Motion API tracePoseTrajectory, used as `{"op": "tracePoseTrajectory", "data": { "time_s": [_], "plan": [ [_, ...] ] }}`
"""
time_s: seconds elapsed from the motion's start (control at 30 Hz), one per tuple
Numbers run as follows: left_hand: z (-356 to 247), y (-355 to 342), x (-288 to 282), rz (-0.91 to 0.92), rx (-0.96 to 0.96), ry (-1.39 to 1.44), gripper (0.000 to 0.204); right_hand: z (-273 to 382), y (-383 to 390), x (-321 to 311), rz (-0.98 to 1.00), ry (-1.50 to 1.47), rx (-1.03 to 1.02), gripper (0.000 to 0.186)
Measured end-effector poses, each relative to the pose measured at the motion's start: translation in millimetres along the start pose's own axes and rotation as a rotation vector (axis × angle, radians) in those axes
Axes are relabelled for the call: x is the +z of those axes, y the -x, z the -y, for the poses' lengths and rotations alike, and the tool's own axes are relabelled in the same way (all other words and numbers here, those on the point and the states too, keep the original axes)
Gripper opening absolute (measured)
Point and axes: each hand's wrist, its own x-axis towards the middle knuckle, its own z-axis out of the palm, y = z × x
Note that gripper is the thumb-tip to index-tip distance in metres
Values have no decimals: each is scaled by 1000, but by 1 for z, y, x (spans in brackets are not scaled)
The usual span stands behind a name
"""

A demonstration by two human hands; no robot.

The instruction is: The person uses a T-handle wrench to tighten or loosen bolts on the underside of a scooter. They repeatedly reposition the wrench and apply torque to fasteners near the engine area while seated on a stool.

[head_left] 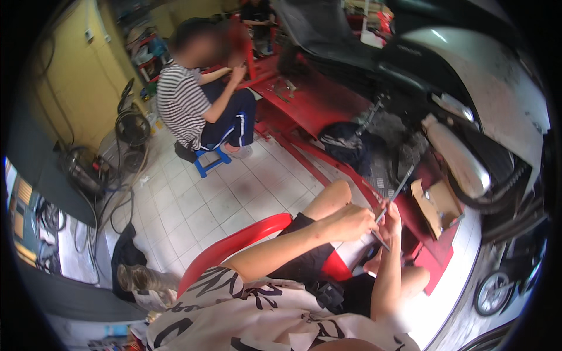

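Over my lap, my left hand (355,222) and my right hand (391,221) come together with their fingers closed. A long, thin grey metal rod (403,182) slants up and away from between them. Both hands appear to grip it, though my fingers hide most of the middle. A short dark end (381,240) sticks out below the fingers. What exact kind of tool or part this is cannot be made out. Just right of my right hand, an open cardboard box (432,217) with small parts rests on the red lift platform (404,225).
A scooter (462,134) stands on the red platform, a dark bag-like bundle (345,143) beside it. Across the tiled floor, another person (190,108) sits on a blue stool (209,162). Hoses and a machine (85,169) lie left. My red chair (234,240) curves beside me.
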Motion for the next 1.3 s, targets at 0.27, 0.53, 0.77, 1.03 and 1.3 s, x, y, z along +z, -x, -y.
{"op": "tracePoseTrajectory", "data": {
  "time_s": [0.27,0.53,0.77,1.03,1.3],
  "plan": [
    [-13,-3,5,17,-76,90,33,-22,-15,6,-233,88,199,32],
    [-22,-30,37,56,-29,210,44,-2,-10,-6,-481,-37,29,17],
    [23,-129,48,-256,9,430,21,80,28,-52,-636,-61,-170,19],
    [89,-292,171,34,-114,8,18,128,84,-92,-954,197,-313,27],
    [108,-347,235,201,-435,-106,23,137,99,-75,-941,476,-81,30]
  ]
}}
